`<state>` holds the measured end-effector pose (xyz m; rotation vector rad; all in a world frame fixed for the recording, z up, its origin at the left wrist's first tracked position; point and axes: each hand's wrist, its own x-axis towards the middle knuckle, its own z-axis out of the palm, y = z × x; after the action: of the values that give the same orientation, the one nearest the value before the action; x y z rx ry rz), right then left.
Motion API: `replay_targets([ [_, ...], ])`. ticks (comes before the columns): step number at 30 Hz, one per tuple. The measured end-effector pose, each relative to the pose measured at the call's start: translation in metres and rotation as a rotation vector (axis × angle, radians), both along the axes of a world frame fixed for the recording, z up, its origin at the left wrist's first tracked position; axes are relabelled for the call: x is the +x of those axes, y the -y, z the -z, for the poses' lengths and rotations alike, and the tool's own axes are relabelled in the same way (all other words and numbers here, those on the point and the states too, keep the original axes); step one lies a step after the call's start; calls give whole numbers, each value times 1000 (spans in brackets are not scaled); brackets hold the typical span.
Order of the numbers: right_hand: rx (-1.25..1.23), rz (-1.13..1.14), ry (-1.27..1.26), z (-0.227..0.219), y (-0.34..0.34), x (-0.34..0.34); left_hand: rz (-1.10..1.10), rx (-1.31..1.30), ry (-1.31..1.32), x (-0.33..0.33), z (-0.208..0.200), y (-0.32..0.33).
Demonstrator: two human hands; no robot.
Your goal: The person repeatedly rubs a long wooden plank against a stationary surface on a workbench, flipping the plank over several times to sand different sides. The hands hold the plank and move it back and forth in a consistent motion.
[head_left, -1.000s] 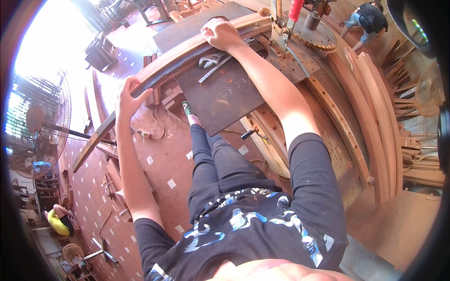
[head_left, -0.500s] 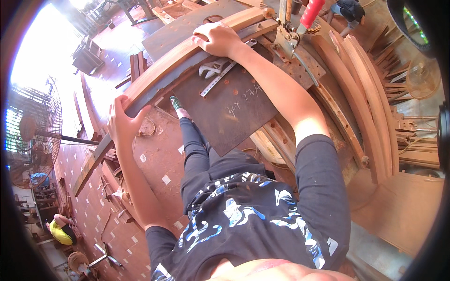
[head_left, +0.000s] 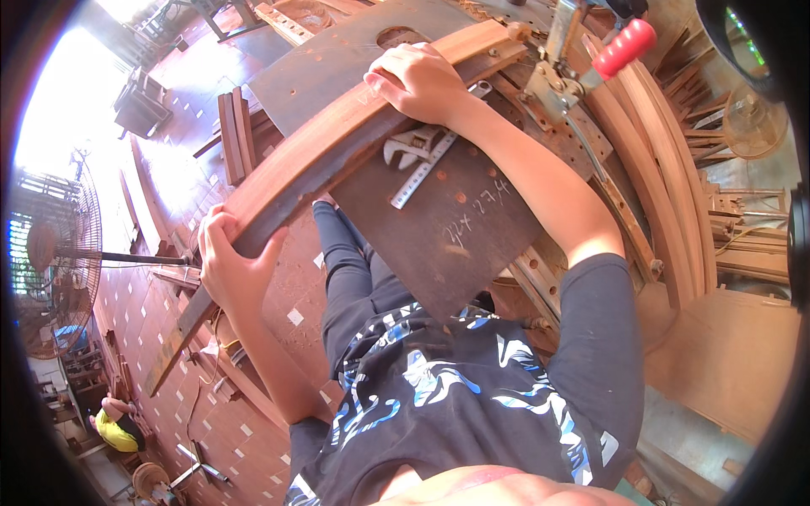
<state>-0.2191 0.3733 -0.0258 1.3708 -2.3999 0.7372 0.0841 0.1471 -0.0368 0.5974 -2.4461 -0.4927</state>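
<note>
A long curved piece of wood (head_left: 316, 143) lies along a dark curved template (head_left: 291, 201) that reaches past the edge of a dark metal machine table (head_left: 472, 211). At the near left end, my left hand (head_left: 239, 263) wraps round the wood, its thumb against the template's near side. Farther along, my right hand (head_left: 419, 84) is closed over the wood's top, fingers curled on the far side. An adjustable wrench (head_left: 411, 148) and a steel ruler (head_left: 422, 174) rest on the table below my right wrist. Beyond that hand stands a toggle clamp (head_left: 553, 88) with a red handle (head_left: 624, 51).
Long curved boards (head_left: 650, 152) stand at the right. A large fan (head_left: 55, 253) is at the left, near a narrow arm of the template (head_left: 177, 341). A person in a yellow top (head_left: 118, 430) is low at the left. Timber pieces (head_left: 234, 135) stand beyond the table.
The view has shifted, so the table and tools appear farther right and lower. My left hand and the wood's left end have come a little nearer to me. Both hands keep their hold.
</note>
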Motion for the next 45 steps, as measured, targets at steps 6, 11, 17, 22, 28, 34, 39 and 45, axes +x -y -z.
replay_targets([
  [6, -50, -65, -15, -6, 4, 5, -28, -66, 24, 6, -10, -6],
  [11, -4, -60, 19, -1, -15, 9, -3, 23, 51, 2, -7, -18],
  [17, -21, -62, 32, 5, -43, 30, 29, 52, 104, 25, -2, -45],
  [22, 4, -64, -14, 6, -50, 40, 54, 45, 117, 38, 3, -50],
  [28, -34, -48, -7, 11, -51, 40, 139, 6, 104, 31, 4, -47],
  [34, -83, -40, -17, 27, -51, 37, 89, -129, 100, 31, 24, -53],
  [39, -119, -56, -58, 41, -47, 32, -38, -234, 93, 20, 45, -53],
  [45, -157, 3, -17, 51, -42, 36, -85, -361, 86, 19, 66, -44],
])
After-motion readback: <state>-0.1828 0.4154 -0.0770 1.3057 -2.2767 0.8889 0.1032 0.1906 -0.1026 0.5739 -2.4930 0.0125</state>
